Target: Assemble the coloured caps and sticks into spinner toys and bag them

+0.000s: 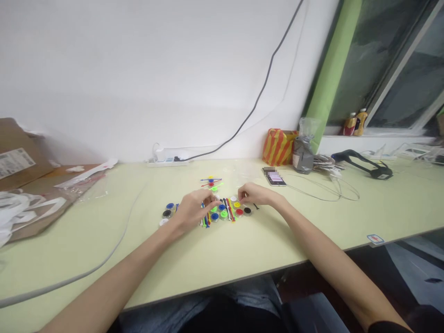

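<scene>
Small round discs in several colours lie close together on the table, among them a blue disc (215,216), a green disc (224,214), a red disc (239,212) and a black disc (247,211). Thin coloured arrow-shaped strips (229,210) lie between them. My left hand (194,208) is over the left part of the group, thumb and fingers pinched at a pale spot I cannot make out. Beside the yellow disc (237,204) my right hand (255,193) is closed, its fingertips' contents hidden. A black strip (255,206) lies below that hand. Beyond both hands are discs with arrow strips across them (211,180).
A phone (275,177) lies right of the hands, before a striped bag (277,147) and a grey pouch (303,156). A power strip (168,161) sits by the wall. A pale cable (114,252) crosses the left side, near cardboard (21,148). Black headgear (364,164) is far right.
</scene>
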The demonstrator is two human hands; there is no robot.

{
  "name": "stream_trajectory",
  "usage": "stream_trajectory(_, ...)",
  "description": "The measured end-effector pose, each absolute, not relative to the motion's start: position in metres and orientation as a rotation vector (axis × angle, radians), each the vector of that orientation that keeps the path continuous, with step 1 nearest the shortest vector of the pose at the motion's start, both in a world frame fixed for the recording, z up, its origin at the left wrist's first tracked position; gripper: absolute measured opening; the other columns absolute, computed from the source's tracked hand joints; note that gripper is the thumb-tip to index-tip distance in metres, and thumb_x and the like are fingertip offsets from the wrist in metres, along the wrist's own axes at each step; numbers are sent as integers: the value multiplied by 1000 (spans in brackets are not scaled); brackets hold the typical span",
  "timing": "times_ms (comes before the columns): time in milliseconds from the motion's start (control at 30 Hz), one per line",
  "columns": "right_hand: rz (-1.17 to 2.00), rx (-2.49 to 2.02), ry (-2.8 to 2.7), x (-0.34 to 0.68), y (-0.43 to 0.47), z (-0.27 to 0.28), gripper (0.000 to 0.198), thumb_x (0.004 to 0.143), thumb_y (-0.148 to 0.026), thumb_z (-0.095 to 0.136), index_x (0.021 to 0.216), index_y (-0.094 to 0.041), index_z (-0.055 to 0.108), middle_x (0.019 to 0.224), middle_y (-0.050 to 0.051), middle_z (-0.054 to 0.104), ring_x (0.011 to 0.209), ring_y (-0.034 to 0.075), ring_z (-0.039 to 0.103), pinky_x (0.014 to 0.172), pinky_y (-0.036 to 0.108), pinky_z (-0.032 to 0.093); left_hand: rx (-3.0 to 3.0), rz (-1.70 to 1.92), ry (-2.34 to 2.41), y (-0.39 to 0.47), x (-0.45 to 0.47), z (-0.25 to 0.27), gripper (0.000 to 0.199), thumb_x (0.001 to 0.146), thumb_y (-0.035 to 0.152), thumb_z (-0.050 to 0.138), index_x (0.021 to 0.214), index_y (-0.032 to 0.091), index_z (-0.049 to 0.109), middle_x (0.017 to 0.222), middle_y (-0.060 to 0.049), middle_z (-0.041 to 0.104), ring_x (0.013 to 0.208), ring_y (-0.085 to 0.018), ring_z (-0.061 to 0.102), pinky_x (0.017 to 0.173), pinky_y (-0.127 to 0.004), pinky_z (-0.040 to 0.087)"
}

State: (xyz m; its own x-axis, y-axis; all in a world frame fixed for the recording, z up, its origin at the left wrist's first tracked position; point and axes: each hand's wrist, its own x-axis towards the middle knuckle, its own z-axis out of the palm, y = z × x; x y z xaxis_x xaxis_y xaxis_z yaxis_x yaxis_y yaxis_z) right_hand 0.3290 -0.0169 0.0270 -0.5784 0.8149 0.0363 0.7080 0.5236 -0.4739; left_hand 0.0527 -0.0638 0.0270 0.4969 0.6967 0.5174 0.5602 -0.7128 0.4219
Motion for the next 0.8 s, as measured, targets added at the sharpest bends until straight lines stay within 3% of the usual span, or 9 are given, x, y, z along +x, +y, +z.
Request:
stream_trajectory(267, 452, -1352, -2501, 325, -16, 24, 7, 80, -12, 67, 82, -18, 69, 82, 3, 71, 70, 14, 58, 61, 24, 36, 2554, 1038, 1118, -62, 51, 24, 34, 90, 50, 63, 77, 19, 62, 69, 0, 60, 63, -14, 54, 60, -26, 42)
stream_trajectory(433, 233, -1334, -2352, 329, -20, 37, 7, 85, -14, 62, 80, -19, 63, 83, 4, 70, 73, 15, 58, 66, 25, 37, 2546, 1036, 1123, -61, 51, 24, 26, 90, 43, 63, 82, 19, 63, 69, 1, 58, 62, -13, 53, 61, -26, 41)
stream_trajectory(633, 562, -965, -2055, 299, -36, 40, 7, 92, -19, 50, 87, -20, 54, 87, 4, 73, 70, 15, 64, 63, 26, 46, 2520, 1171, 1139, -64, 56, 22, 16, 93, 36, 59, 91, 20, 61, 75, 2, 58, 68, -13, 54, 67, -26, 42)
stream_trajectory(800, 571, -847, -1903, 258, -42, 43, 17, 85, -34, 69, 88, -19, 61, 82, 5, 72, 77, 18, 67, 68, 28, 49, 2513, 1340, 1104, -65, 56, 20, 14, 95, 29, 56, 101, 19, 63, 89, -2, 59, 81, -15, 57, 75, -27, 46)
